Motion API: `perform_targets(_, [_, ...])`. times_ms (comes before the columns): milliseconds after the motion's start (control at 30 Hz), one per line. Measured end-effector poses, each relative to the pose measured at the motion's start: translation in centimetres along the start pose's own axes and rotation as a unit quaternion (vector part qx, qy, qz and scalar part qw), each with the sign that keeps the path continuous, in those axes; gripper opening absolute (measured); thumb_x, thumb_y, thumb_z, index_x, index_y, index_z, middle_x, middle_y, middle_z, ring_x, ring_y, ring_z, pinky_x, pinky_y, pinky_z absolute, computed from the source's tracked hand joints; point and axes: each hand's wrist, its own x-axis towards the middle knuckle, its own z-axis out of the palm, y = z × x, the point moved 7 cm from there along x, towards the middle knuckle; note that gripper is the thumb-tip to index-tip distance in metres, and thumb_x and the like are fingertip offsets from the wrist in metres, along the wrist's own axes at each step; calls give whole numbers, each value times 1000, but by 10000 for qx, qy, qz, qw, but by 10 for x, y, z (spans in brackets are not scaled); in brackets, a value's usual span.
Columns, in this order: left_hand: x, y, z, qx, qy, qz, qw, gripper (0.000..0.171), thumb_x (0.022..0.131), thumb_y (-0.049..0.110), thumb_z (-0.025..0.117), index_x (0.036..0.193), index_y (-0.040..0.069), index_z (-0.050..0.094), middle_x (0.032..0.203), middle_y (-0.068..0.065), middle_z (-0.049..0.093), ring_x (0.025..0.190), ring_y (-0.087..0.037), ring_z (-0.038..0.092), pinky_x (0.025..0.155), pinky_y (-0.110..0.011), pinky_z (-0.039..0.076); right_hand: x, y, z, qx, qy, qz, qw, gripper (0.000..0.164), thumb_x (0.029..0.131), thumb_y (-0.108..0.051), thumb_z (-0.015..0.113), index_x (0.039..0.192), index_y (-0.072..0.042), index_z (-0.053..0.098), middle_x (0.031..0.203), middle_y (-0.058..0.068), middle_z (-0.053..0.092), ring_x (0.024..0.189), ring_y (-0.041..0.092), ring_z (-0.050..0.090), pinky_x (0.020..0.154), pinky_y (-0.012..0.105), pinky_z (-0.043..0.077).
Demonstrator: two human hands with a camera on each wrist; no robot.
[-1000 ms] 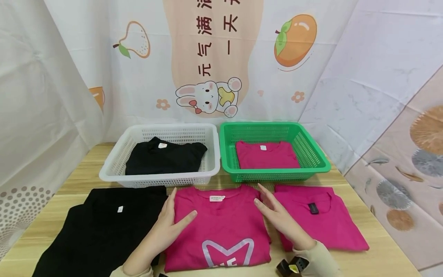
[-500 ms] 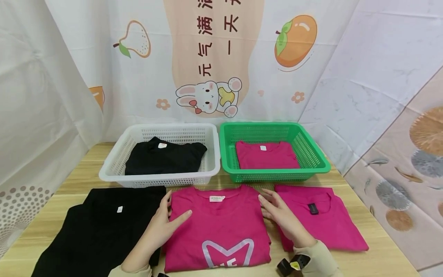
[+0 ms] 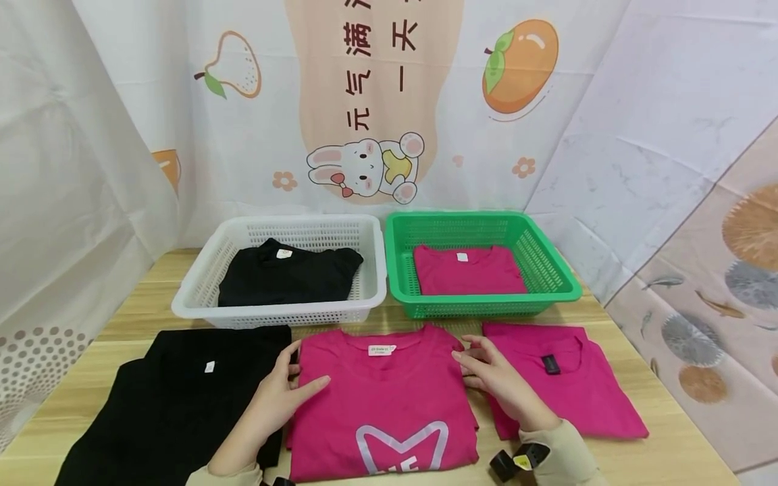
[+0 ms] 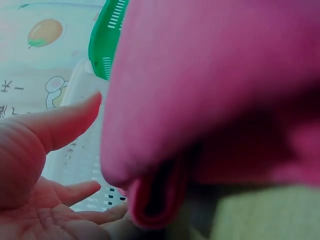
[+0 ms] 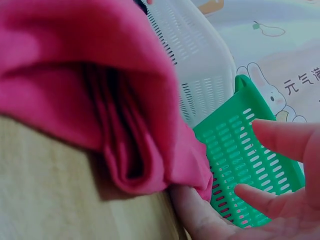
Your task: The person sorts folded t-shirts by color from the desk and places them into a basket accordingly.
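Note:
In the head view a folded pink T-shirt (image 3: 377,398) with a white collar label and a pale star print lies in the middle. My left hand (image 3: 273,398) is at its left edge, thumb above the cloth and fingers along the side. In the left wrist view the thumb (image 4: 70,122) stands apart from the fabric, and some fingertips pass behind the fold. My right hand (image 3: 501,381) is at the opposite edge, fingertips by the shoulder. The right wrist view shows one finger (image 5: 200,212) reaching beneath the folded layers; the others are spread.
A folded black T-shirt (image 3: 182,405) lies left, another pink T-shirt (image 3: 565,385) right. Behind stand a white basket (image 3: 279,314) holding a black shirt (image 3: 292,277) and a green basket (image 3: 480,307) holding a pink shirt (image 3: 471,273). A printed curtain (image 3: 243,155) hangs behind the wooden table (image 3: 675,445).
Both hands have come down to the sides of the middle pink T-shirt, their fingers lowering along its edges. The shirts and baskets stay in place.

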Motion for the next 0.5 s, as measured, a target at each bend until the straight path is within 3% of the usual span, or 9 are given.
perform_targets(267, [2,-13,5,-816,-246,-321,9958,80,87,30,76,151,9,32,120,-20,62,88,-20,69,69,-38,59,0,1,0,62,-113,-40,9999,59,99,-22,59,146,0,31,135,26,45,102,20,61,86,31,54])
perform_targets(500, [2,-11,10,-926,-523,-95,9943,67,90,28,73,146,8,43,115,-14,63,92,-18,67,73,-36,59,-1,2,0,9,-293,-66,9995,56,99,-24,59,142,1,35,132,24,48,104,20,61,87,31,54])
